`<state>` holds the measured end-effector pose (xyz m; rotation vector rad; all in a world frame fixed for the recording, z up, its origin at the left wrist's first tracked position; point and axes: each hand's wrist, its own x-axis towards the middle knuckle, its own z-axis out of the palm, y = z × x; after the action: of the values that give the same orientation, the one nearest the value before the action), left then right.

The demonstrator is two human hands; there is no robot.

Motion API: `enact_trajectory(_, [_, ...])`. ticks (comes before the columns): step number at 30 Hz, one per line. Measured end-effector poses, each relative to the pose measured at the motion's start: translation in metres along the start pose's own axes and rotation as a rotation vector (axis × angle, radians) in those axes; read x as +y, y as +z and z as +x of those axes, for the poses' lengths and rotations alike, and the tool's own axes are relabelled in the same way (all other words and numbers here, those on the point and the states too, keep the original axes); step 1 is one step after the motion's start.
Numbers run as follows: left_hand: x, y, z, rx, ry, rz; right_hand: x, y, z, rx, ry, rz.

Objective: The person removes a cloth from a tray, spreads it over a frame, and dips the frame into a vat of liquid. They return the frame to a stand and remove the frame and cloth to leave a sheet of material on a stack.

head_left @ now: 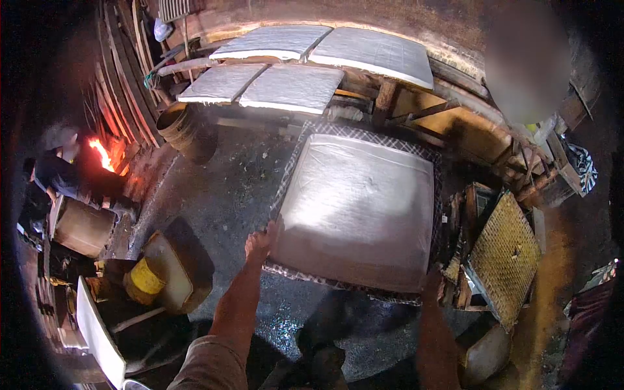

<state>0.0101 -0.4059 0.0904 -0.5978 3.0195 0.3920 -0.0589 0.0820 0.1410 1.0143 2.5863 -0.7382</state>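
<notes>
In front of me is a large, flat square slab (357, 201) with a smooth pale cover, lying on a dark checked cloth (296, 153) that shows along its edges. My left hand (260, 240) is closed on the left edge near the front corner. At the opposite edge, my right hand (433, 287) sits in deep shadow against the front right corner; its fingers are hard to make out. The underside of the slab is hidden.
Several white slabs (370, 52) lie on a wooden rack along the back wall. A person (65, 169) sits left near a fire (101, 155). A bucket (179, 123) stands behind. Right is a yellow woven panel (506, 257); left, a yellow container (146, 279).
</notes>
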Motion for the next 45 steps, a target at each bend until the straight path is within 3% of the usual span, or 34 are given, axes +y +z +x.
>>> enact_trajectory(2, [0.016, -0.017, 0.0, -0.142, -0.026, 0.201, 0.005, 0.003, 0.001, 0.025, -0.022, 0.143])
enact_trajectory(3, [0.036, -0.037, 0.006, -0.165, -0.447, -0.099, 0.01, 0.008, 0.005, 0.025, -0.02, 0.146])
enact_trajectory(6, [-0.004, 0.013, 0.01, -0.088, -0.292, -0.077, 0.009, 0.013, 0.01, 0.109, -0.01, -0.081])
enact_trajectory(8, [0.017, -0.013, 0.008, -0.102, -0.182, 0.068, -0.006, -0.002, -0.008, 0.063, -0.21, -0.137])
enact_trajectory(10, [0.043, -0.05, 0.01, -0.227, -0.584, -0.214, 0.059, 0.045, 0.047, 0.025, -0.238, -0.037])
enact_trajectory(11, [0.037, -0.041, 0.011, -0.203, -0.61, -0.209, 0.08, 0.062, 0.068, -0.012, -0.264, 0.066])
enact_trajectory(14, [0.002, 0.011, 0.01, -0.094, -0.429, -0.076, 0.005, 0.004, 0.001, 0.049, -0.11, -0.171])
enact_trajectory(15, [0.037, -0.044, 0.011, -0.218, -0.604, -0.182, 0.002, 0.005, 0.004, 0.051, -0.108, -0.165])
enact_trajectory(17, [0.021, -0.021, 0.011, -0.196, -0.566, -0.192, 0.009, 0.013, 0.009, 0.126, -0.088, -0.336])
enact_trajectory(21, [0.016, -0.006, 0.014, -0.11, -0.554, -0.16, 0.038, 0.036, 0.039, 0.106, -0.257, -0.303])
enact_trajectory(23, [0.022, -0.013, 0.019, -0.064, -0.554, -0.121, 0.001, 0.007, 0.017, -0.056, 0.083, -0.094])
enact_trajectory(25, [0.044, -0.052, 0.017, -0.195, -0.512, -0.286, 0.005, 0.015, 0.02, -0.033, 0.025, -0.201])
enact_trajectory(27, [0.045, -0.055, 0.018, -0.2, -0.518, -0.267, 0.002, 0.013, 0.018, -0.011, -0.032, -0.307])
enact_trajectory(29, [0.044, -0.051, 0.017, -0.204, -0.525, -0.248, -0.003, 0.008, 0.015, -0.031, 0.154, -0.123])
enact_trajectory(30, [0.043, -0.044, 0.018, -0.171, -0.582, -0.181, 0.002, 0.011, 0.016, -0.027, 0.159, -0.116])
enact_trajectory(32, [0.035, -0.031, 0.02, -0.135, -0.63, -0.114, 0.018, 0.021, 0.017, 0.096, -0.133, -0.221])
enact_trajectory(36, [0.028, -0.028, 0.012, -0.208, -0.654, -0.173, 0.017, 0.021, 0.012, 0.107, 0.012, -0.074])
enact_trajectory(38, [0.029, -0.029, 0.011, -0.195, -0.659, -0.148, 0.03, 0.03, 0.014, 0.251, -0.257, -0.226])
enact_trajectory(39, [0.027, -0.026, 0.012, -0.208, -0.678, -0.136, 0.01, 0.016, 0.005, 0.25, -0.26, -0.225])
enact_trajectory(41, [0.025, -0.023, 0.013, -0.22, -0.699, -0.126, -0.029, -0.012, -0.007, 0.007, 0.102, -0.116])
enact_trajectory(45, [0.033, -0.039, 0.02, -0.228, -0.657, -0.187, 0.005, 0.018, 0.01, 0.161, -0.029, -0.129])
